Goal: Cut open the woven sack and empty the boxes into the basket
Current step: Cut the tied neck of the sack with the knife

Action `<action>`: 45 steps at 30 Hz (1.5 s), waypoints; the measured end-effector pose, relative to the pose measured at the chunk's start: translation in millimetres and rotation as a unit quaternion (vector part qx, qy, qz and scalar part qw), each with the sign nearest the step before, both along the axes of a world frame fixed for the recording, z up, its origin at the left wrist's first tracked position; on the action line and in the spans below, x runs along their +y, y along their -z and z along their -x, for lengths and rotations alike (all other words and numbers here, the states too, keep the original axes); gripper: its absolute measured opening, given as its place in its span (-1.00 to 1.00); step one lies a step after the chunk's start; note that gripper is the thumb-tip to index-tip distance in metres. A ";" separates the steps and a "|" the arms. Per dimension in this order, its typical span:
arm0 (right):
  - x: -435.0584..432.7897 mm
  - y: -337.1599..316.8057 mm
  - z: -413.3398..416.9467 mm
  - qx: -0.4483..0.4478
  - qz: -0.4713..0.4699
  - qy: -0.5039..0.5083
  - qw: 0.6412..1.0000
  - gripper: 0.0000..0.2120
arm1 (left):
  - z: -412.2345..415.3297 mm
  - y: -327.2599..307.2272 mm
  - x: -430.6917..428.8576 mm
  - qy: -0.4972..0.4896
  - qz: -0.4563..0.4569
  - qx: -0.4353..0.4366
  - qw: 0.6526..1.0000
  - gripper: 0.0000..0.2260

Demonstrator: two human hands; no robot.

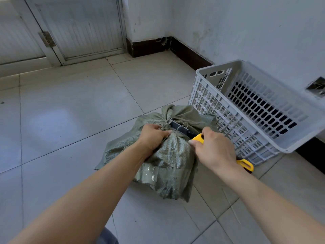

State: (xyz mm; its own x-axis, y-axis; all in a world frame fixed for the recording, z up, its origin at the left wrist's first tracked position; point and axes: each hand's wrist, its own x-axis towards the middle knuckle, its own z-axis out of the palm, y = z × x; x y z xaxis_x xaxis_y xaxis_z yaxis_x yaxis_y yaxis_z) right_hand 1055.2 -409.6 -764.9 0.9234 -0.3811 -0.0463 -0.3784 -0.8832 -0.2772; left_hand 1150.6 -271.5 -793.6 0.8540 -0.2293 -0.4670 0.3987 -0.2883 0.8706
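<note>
A grey-green woven sack (168, 162) lies on the tiled floor, its neck tied shut with string near the top. My left hand (152, 136) grips the bunched fabric just below the knot. My right hand (213, 148) holds a yellow utility knife (197, 138); its dark blade (179, 128) lies against the string at the sack's neck. A light grey slotted plastic basket (211, 106) stands right of the sack, touching it, and looks empty. No boxes show; the sack hides its contents.
White walls with a dark skirting board (190, 55) meet in a corner behind the basket. A white panelled door (79, 29) stands at the back left. Pale floor tiles (70, 111) spread to the left and front of the sack.
</note>
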 end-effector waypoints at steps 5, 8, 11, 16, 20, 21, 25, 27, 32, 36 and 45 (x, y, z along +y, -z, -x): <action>-1.8 1.4 5.2 -0.030 0.042 -0.029 0.998 -0.68 | -5.9 -8.2 3.4 -0.008 -0.064 -0.043 0.997 -0.56; -2.8 0.8 7.3 -0.041 0.038 -0.035 0.998 -0.68 | -7.1 -11.6 3.0 -0.010 -0.067 -0.043 0.997 -0.60; -3.0 -0.2 7.7 -0.047 0.031 -0.033 0.998 -0.68 | -8.5 -13.5 4.0 -0.009 -0.065 -0.039 0.997 -0.66; -3.4 0.6 -0.5 -0.035 0.043 -0.027 0.998 -0.75 | 4.8 -11.8 -2.7 -0.013 -0.028 -0.013 0.999 -0.90; -5.9 3.3 -10.5 -0.003 -0.035 0.012 0.999 -0.77 | 4.4 -11.4 0.7 -0.001 -0.021 0.001 1.000 -0.80; -7.2 2.4 -12.4 -0.002 -0.084 0.033 0.996 -0.72 | 1.9 -10.5 2.4 0.006 -0.033 -0.001 0.999 -0.80; -5.4 2.0 -8.4 -0.024 -0.092 0.032 0.995 -0.59 | -8.9 -9.3 10.2 0.008 -0.069 -0.014 0.997 -0.84; -3.0 2.1 -3.5 -0.028 -0.035 0.003 0.999 -0.61 | -13.3 -9.5 11.7 0.006 -0.076 -0.014 0.997 -0.71; -4.6 1.5 -0.1 -0.043 0.014 -0.031 0.998 -0.63 | -16.9 -14.1 12.3 -0.009 -0.086 -0.022 0.996 -0.56; -1.7 -0.3 -0.4 -0.055 0.037 -0.046 0.997 -0.66 | -10.7 -10.8 8.0 -0.024 -0.054 -0.035 0.998 -0.84; 1.5 1.3 -15.0 -0.015 0.012 -0.019 1.000 -0.77 | -4.8 2.6 2.3 -0.066 0.013 0.000 0.998 -0.66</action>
State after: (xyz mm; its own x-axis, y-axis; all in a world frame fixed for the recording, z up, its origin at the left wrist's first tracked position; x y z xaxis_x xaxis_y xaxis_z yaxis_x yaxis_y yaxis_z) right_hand 1070.2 -408.2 -766.2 0.9378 -0.3471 -0.0097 -0.3370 -0.9029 -0.2667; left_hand 1155.4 -269.2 -796.2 0.8773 -0.1272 -0.4628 0.4320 -0.2110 0.8769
